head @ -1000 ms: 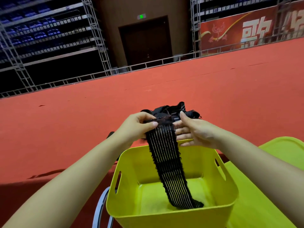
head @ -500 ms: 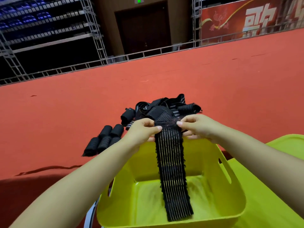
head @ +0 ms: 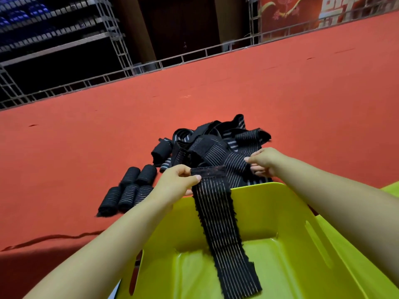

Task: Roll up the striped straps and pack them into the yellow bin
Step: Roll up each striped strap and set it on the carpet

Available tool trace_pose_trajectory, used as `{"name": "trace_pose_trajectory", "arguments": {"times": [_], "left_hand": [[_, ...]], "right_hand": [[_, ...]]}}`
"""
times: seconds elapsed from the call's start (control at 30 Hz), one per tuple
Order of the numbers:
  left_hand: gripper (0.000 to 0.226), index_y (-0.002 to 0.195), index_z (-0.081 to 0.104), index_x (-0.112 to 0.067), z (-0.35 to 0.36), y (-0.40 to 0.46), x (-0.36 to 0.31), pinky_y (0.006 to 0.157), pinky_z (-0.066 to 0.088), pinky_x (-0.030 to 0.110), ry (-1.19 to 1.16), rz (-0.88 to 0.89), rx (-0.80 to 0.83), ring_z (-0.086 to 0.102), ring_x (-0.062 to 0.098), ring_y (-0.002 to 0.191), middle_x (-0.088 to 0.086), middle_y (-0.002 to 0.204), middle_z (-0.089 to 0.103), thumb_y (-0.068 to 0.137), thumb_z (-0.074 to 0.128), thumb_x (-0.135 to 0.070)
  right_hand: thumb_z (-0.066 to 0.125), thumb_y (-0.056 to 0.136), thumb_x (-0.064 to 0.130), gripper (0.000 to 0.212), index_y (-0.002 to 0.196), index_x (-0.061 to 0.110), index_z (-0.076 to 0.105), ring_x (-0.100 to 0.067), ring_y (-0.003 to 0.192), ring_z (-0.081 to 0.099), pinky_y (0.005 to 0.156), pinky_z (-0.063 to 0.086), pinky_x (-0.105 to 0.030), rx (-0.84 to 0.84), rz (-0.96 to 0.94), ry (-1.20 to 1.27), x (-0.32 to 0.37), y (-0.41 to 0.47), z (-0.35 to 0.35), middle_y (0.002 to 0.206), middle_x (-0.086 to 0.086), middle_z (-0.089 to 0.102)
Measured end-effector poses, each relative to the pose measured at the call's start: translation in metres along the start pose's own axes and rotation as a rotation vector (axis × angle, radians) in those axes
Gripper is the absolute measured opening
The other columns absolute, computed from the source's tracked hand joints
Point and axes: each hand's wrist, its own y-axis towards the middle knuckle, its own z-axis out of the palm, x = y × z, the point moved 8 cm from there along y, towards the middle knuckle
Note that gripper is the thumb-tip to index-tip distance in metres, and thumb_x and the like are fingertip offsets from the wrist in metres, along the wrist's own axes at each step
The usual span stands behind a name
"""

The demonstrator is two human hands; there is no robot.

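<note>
Striped strap is pinched at its top by the left hand, hanging into the yellow bin, while the right hand seemingly grips the strap pile.

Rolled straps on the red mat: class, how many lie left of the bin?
5 rolled straps: two behind, three in front. The left hand may hide more.

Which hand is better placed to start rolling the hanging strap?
Left, probably. The left hand already pinches the strap's top end above the bin, while the right hand is off it, fingers on the loose pile behind.
</note>
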Motion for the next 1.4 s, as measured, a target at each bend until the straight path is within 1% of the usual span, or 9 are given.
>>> {"name": "trace_pose_trajectory", "arguments": {"times": [0.17,0.23,0.33,0.57,0.73,0.87,1.13,1.23,1.4], "left_hand": [[0.012,0.086,0.055,-0.009,0.002,0.003,0.003,0.063,0.056,0.02,-0.013,-0.012,0.022,0.062,0.015,0.08,0.009,0.093,0.061,0.09,0.065,-0.013],[0.008,0.09,0.057,-0.007,0.005,0.001,-0.001,0.057,0.053,0.016,-0.053,-0.018,0.028,0.063,0.014,0.077,0.009,0.094,0.063,0.091,0.064,-0.011],[0.009,0.091,0.059,-0.007,0.008,0.0,-0.006,0.055,0.05,0.018,-0.05,-0.017,0.022,0.061,0.014,0.074,0.007,0.091,0.062,0.091,0.065,-0.014],[0.02,0.076,0.053,-0.015,0.02,-0.013,-0.024,0.07,0.057,0.03,-0.232,-0.038,0.131,0.063,0.015,0.068,0.001,0.079,0.066,0.092,0.064,-0.012],[0.025,0.117,0.055,-0.012,0.018,-0.025,-0.04,0.046,0.048,0.019,-0.467,-0.084,0.064,0.061,0.006,0.052,0.007,0.095,0.065,0.094,0.057,-0.003],[0.027,0.113,0.063,-0.013,0.021,-0.033,-0.052,0.047,0.051,0.02,-0.481,-0.057,0.057,0.064,0.01,0.056,0.011,0.093,0.069,0.095,0.052,0.004],[0.011,0.094,0.065,-0.006,0.046,-0.042,-0.065,0.071,0.057,0.029,-0.495,-0.137,0.09,0.067,0.02,0.078,0.011,0.091,0.07,0.096,0.054,-0.01],[0.013,0.099,0.062,-0.005,0.049,-0.036,-0.063,0.048,0.047,0.022,-0.498,-0.116,0.082,0.054,0.01,0.049,0.002,0.07,0.063,0.095,0.06,-0.017],[0.03,0.111,0.055,-0.004,0.057,-0.036,-0.055,0.06,0.038,0.033,-0.396,-0.111,0.087,0.058,0.022,0.074,0.016,0.097,0.062,0.084,0.069,-0.001]], "right_hand": [[0.063,0.088,-0.002,0.014,0.083,0.009,0.056,-0.022,0.1,0.06,0.068,0.042,-0.03,-0.084,-0.065,0.154,0.011,0.002,-0.003,0.102,-0.01,0.06],[0.061,0.088,-0.005,0.011,0.086,0.005,0.058,-0.017,0.082,0.063,0.071,0.043,-0.027,-0.114,-0.089,0.199,0.016,0.0,-0.009,0.085,-0.007,0.064],[0.054,0.087,-0.006,0.024,0.068,0.008,0.049,-0.006,0.028,0.041,0.038,0.036,-0.016,-0.184,-0.155,0.284,0.031,-0.01,-0.023,0.036,0.002,0.044],[0.053,0.08,-0.003,0.026,0.062,0.016,0.052,-0.012,0.058,0.044,0.054,0.036,-0.022,-0.296,-0.435,0.398,0.083,-0.06,-0.071,0.062,-0.001,0.047],[0.044,0.081,-0.007,0.029,0.063,0.014,0.048,-0.005,0.04,0.043,0.04,0.03,-0.009,-0.228,-0.583,0.523,0.105,-0.1,-0.088,0.062,-0.001,0.041],[0.043,0.081,-0.009,0.029,0.062,0.013,0.048,-0.008,0.046,0.043,0.044,0.032,-0.015,-0.157,-0.656,0.511,0.111,-0.127,-0.087,0.061,-0.001,0.041],[0.069,0.078,-0.004,0.025,0.072,0.02,0.063,-0.011,0.066,0.052,0.061,0.038,-0.024,0.211,-0.759,-0.049,0.071,-0.167,-0.029,0.068,0.003,0.059],[0.064,0.082,-0.009,0.026,0.077,0.016,0.06,-0.008,0.068,0.052,0.065,0.041,-0.021,0.295,-0.737,-0.151,0.048,-0.178,-0.01,0.073,0.001,0.058],[0.069,0.081,-0.003,0.025,0.074,0.018,0.059,-0.012,0.072,0.052,0.07,0.041,-0.025,0.292,-0.688,-0.244,0.026,-0.181,-0.001,0.075,0.0,0.06]]}}
